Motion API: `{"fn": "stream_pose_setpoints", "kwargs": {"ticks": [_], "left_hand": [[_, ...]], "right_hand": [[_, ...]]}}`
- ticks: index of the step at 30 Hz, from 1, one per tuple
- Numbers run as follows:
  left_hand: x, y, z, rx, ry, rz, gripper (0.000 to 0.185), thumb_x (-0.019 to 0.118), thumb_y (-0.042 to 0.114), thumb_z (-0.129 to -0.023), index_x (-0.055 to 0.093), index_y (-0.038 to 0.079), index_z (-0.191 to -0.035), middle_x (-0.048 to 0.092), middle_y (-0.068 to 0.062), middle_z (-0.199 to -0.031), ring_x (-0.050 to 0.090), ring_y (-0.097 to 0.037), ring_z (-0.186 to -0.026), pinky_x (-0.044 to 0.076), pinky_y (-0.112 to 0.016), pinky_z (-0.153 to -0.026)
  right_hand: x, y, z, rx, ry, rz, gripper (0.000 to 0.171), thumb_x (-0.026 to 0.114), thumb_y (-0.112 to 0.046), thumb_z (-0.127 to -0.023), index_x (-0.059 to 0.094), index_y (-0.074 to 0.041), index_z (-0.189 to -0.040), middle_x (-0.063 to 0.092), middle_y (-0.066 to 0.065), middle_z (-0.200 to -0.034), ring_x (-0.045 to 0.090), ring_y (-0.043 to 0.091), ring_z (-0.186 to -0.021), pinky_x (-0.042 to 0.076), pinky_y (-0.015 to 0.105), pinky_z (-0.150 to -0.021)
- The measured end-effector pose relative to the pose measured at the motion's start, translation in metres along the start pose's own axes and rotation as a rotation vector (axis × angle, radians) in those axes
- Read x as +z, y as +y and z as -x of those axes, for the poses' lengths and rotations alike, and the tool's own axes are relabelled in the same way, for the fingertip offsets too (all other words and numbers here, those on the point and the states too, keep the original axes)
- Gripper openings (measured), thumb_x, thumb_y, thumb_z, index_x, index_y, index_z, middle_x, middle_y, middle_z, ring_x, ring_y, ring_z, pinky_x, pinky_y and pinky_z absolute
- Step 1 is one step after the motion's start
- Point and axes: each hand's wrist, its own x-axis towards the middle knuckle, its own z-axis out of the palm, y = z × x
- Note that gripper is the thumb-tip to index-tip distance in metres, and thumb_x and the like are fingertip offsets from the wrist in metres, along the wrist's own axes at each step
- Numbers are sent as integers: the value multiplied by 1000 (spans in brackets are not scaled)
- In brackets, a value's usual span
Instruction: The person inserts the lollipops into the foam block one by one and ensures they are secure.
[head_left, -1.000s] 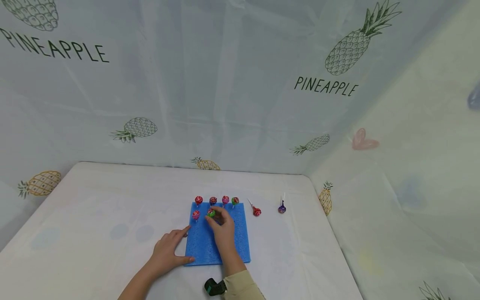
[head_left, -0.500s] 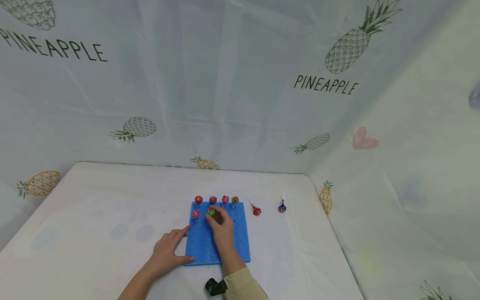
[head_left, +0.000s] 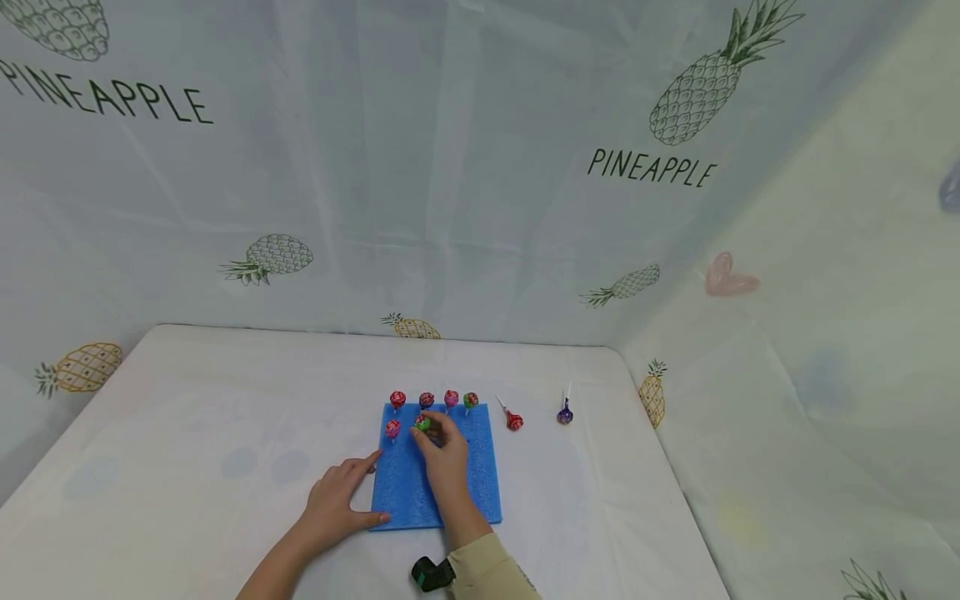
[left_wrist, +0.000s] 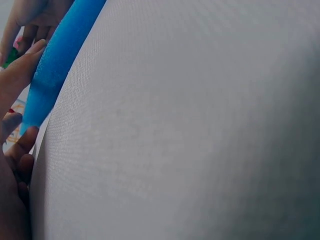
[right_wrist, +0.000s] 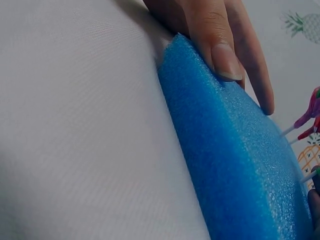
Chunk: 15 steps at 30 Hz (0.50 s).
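A blue foam board lies on the table, with several wrapped lollipops standing upright along its far side. My right hand pinches a green lollipop by its head between thumb and forefinger, over the board's second row. To its left stands a pink lollipop. Spread at the board's near left corner, my left hand touches the left edge with its fingers, while its thumb rests on top of the foam. In the right wrist view the left thumb presses onto the blue foam.
Right of the board, a red lollipop and a purple lollipop lie on the white table. A black wrist device sits by the right sleeve. Pineapple-printed cloth hangs behind the table.
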Motion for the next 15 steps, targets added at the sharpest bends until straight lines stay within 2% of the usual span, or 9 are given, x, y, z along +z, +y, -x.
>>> {"fn": "stream_pose_setpoints", "kwargs": {"ticks": [5, 9, 15], "left_hand": [[-1, 1, 0, -8, -7, 4, 101, 80, 64, -65, 45, 14, -146, 58, -3, -122, 51, -26, -107, 45, -51, -85], [-1, 1, 1, -17, -16, 1, 101, 80, 64, -65, 45, 14, -146, 57, -3, -122, 50, -26, -108, 44, -52, -85], [0, 0, 0, -17, -23, 4, 101, 79, 64, -65, 44, 15, -147, 57, -3, -122, 50, -26, -109, 44, -52, -86]], "right_hand": [[3, 19, -7, 0, 12, 1, 28, 73, -16, -89, 69, -10, -117, 66, -1, -102, 62, 16, -95, 51, 25, -82], [3, 20, -8, 2, 16, -2, 27, 74, -20, -88, 70, -15, -114, 66, -4, -98, 62, 13, -92, 51, 25, -81], [3, 17, -8, 14, 18, 1, 25, 76, -21, -87, 70, -16, -110, 67, -5, -96, 63, 12, -89, 52, 25, -79]]}}
